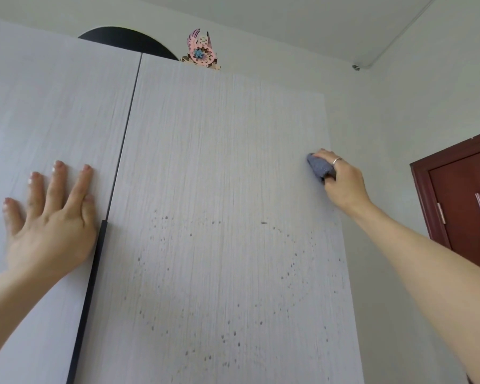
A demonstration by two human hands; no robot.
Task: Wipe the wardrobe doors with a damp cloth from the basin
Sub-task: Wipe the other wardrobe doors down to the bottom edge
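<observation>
Two pale wood-grain wardrobe doors fill the view, a left door point(39, 120) and a right door point(219, 162), with a dark gap between them. My right hand point(341, 181) grips a bunched grey-blue cloth point(319, 167) and holds it against the right door near its right edge. A ring shows on one finger. My left hand point(50, 217) lies flat with spread fingers on the left door, beside the gap. Small dark droplets speckle the lower part of the right door point(233, 314). The basin is out of sight.
A black door handle strip point(92, 286) runs down the gap below my left hand. On top of the wardrobe sit a dark round object point(128, 40) and a pink ornament point(201, 51). A dark red door point(463, 203) stands on the right wall.
</observation>
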